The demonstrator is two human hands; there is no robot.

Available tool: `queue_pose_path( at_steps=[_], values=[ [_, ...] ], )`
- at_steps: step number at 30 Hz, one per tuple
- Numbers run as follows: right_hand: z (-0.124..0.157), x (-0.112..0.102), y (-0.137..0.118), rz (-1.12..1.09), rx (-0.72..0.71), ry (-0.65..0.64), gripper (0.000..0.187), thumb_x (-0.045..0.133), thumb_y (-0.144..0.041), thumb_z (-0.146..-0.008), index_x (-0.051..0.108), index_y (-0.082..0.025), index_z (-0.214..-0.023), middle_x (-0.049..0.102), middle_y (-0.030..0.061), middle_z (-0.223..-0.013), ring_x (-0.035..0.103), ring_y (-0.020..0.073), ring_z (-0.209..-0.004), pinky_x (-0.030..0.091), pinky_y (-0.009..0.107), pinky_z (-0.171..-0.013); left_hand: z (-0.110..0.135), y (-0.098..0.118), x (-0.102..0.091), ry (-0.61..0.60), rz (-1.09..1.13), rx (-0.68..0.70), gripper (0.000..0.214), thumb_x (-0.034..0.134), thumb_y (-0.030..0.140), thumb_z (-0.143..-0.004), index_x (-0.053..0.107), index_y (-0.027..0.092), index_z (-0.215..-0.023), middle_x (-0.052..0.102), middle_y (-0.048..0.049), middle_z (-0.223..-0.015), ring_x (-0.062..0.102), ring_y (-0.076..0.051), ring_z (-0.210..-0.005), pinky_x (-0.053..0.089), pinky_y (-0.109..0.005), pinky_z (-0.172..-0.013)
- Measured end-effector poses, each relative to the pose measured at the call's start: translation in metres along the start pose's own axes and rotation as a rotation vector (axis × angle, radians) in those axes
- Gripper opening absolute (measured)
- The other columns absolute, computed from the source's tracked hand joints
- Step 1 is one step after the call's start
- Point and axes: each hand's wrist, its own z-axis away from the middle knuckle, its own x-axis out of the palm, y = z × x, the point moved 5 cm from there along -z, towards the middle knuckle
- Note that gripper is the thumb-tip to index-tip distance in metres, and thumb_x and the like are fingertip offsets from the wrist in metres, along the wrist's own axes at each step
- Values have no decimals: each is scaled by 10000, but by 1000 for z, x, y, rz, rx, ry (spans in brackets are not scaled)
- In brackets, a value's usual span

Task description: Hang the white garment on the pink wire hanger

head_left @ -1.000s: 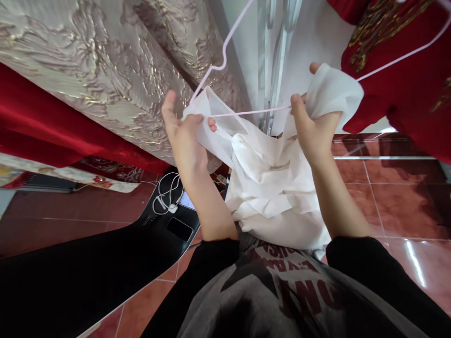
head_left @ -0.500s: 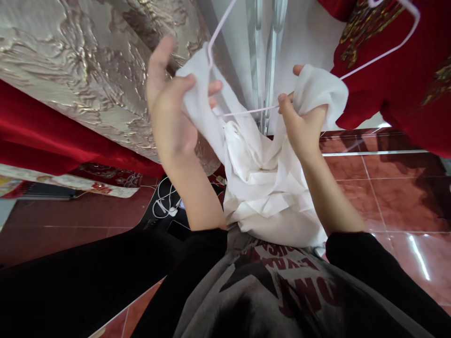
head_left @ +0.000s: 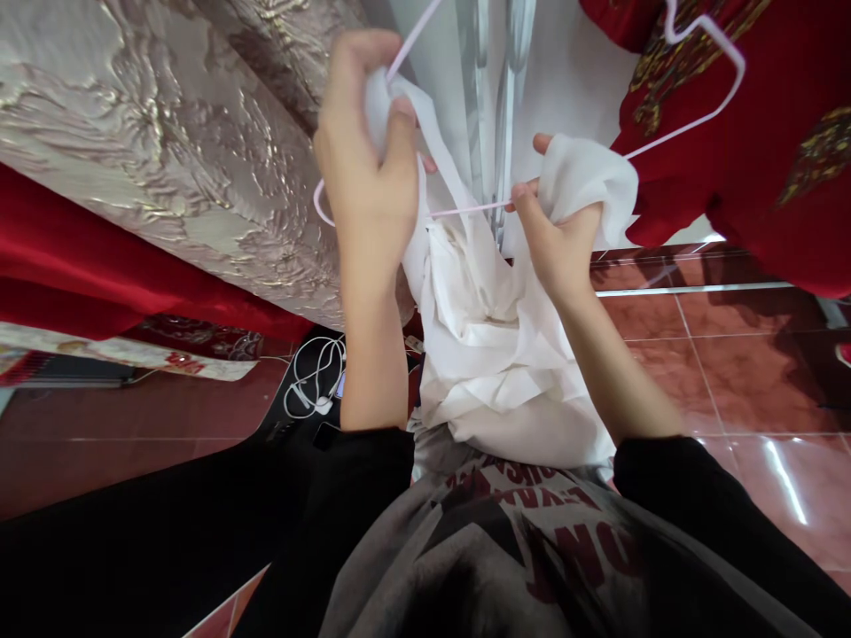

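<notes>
A white garment [head_left: 505, 354] hangs bunched between my two raised hands, over my grey printed shirt. My left hand [head_left: 367, 168] is closed around one upper corner of the cloth, together with the end of a thin pale pink wire hanger [head_left: 465, 211]. My right hand [head_left: 555, 235] grips the other bunched corner, with the hanger's lower bar running into its fingers. The hanger's wire loops up to the right, in front of a red embroidered garment [head_left: 764, 151].
A gold-patterned curtain [head_left: 166, 151] and red fabric [head_left: 99, 275] fill the left. A black surface [head_left: 292, 416] below holds a coiled white cable [head_left: 316, 385]. Behind the garment stand silver metal poles [head_left: 498, 97]. Glossy red floor tiles [head_left: 731, 372] lie at right.
My left hand has risen and closed from a loose hold into a fist on the cloth and the hanger's end. The hanger has swung leftward. My right hand has barely moved.
</notes>
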Motion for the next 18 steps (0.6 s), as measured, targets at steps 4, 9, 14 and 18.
queue_pose_path(
  at_steps=[4,9,14,18],
  values=[
    [1,-8,-3,-109,-16,-35,463,620,-454,-871,498,-263,-1276,662,9,-997,612,113,-829,540,306,-853,-2,-11,-1,-133,-199,85,305,592,-82,-919,659,203,-1004,634,55,-913,608,-161,-875,498,-215,-921],
    [-17,-59,12,-283,185,349,209,530,-189,-834,554,-168,-1041,652,72,-1113,573,80,-656,196,251,-437,-6,-29,-9,-196,-228,130,360,479,-89,-956,660,214,-1028,646,47,-948,551,-148,-733,473,-239,-862],
    [-50,-117,7,-321,454,581,320,207,-34,-894,496,-170,-878,494,-25,-605,270,38,-375,140,247,-414,-10,-24,-9,-238,-192,146,357,461,-78,-955,660,210,-1024,637,23,-983,516,-184,-775,446,-249,-869],
    [-81,-141,-20,-234,410,435,392,249,25,-907,576,-149,-780,563,-5,-660,478,14,-500,145,215,-420,-12,-24,-11,-245,-216,151,348,473,-72,-954,676,201,-1022,632,22,-975,522,-180,-833,439,-215,-903]
  ],
)
